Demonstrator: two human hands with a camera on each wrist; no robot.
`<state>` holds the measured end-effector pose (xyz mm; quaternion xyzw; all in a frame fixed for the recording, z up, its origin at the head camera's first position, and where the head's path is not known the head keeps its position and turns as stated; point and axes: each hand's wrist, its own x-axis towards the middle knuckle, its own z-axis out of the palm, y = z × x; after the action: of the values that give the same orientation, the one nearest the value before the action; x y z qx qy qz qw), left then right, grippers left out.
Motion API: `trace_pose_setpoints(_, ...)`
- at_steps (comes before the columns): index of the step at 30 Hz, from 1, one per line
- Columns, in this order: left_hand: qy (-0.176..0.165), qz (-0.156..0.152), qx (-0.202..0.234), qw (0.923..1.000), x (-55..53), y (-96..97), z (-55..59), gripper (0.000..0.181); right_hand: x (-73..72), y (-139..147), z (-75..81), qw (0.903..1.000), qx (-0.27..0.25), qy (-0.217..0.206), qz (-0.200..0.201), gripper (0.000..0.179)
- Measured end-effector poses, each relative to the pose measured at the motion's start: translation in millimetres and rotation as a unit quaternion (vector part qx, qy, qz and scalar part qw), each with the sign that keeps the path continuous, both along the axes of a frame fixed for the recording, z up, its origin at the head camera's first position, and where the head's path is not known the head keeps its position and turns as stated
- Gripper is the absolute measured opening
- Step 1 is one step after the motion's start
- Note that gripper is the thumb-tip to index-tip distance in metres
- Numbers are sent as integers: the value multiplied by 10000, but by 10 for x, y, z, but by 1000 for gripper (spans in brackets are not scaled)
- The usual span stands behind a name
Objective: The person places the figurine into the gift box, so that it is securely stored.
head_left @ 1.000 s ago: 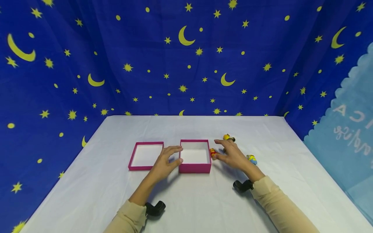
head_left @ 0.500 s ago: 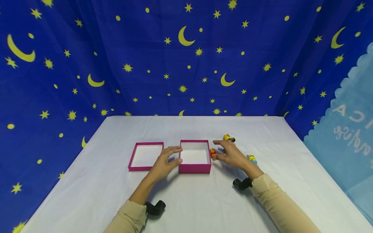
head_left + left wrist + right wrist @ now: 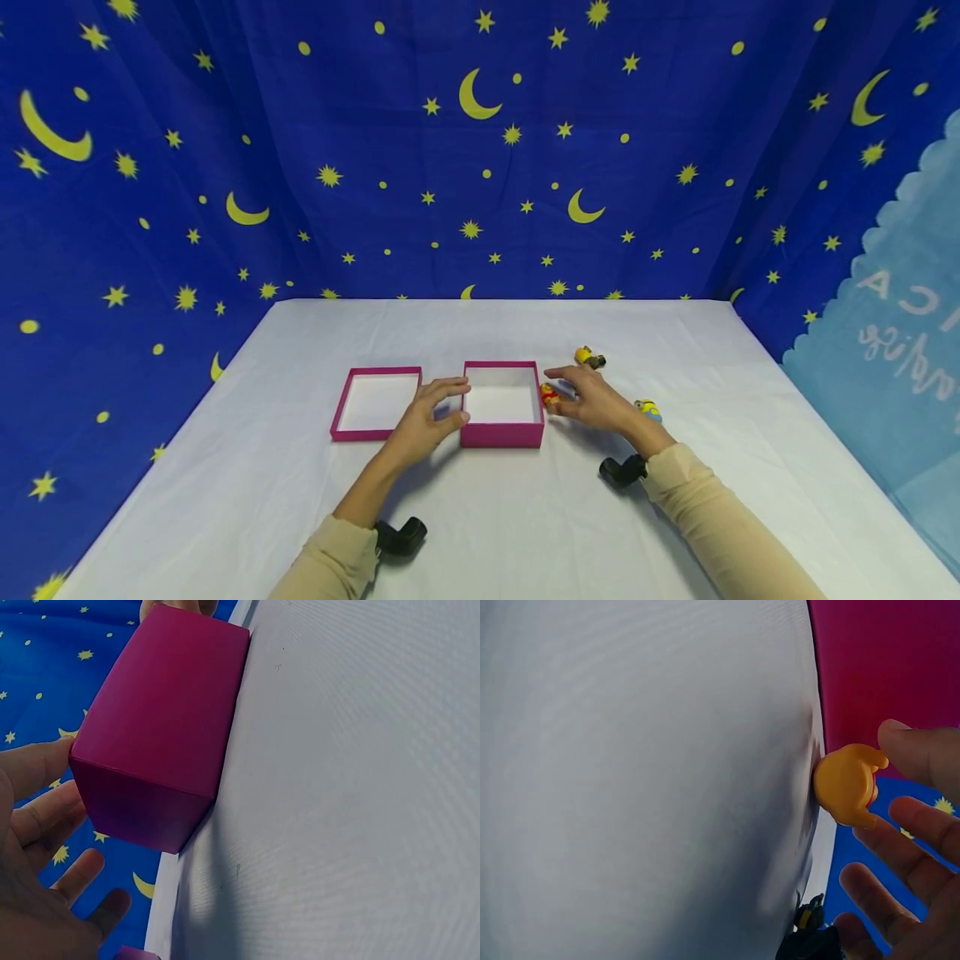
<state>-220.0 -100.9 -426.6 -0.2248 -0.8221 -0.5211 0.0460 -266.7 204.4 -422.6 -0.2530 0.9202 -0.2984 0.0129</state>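
In the head view an open pink box with a white inside stands mid-table. My left hand is at its left side, fingertips right at the rim; the left wrist view shows the fingers spread loosely beside the box's corner. A small red-and-yellow toy figure lies close to the box's right wall. Around it my right hand is spread, thumb on the near side. In the right wrist view the figure's orange-yellow body sits between thumb and fingertips, the fingers loosely extended.
Left of the box lies its shallow pink lid, inside up. A yellow-and-dark toy figure lies behind my right hand, and a yellow-and-blue toy figure lies right of it. Starry blue cloth hangs behind the white table.
My right hand has shifted slightly left and lower around the red-and-yellow figure, showing more of the toy behind it. The left hand, box and lid stay put.
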Motion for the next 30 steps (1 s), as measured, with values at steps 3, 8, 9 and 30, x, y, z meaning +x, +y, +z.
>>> trace_pose_setpoints(3, -51, -7, 31, 10000, -1, 0, -9, 39, -10, 2, -3, 10000, 55, 28, 28, 57)
trace_pose_setpoints(8, -97, -6, 14, 10000, 1, -3, -23, 38, -30, 3, 2, 9999, 131, 72, 25, 57)
trace_pose_setpoints(9, -115, -10, 22, 9999, 3, -3, -25, 38, -34, 3, 3, 9999, 140, 62, 18, 57)
trace_pose_setpoints(30, -178, -246, 170, 9994, 13, -16, -60, 40, -94, 17, -9, 9986, 499, -110, 154, 51)
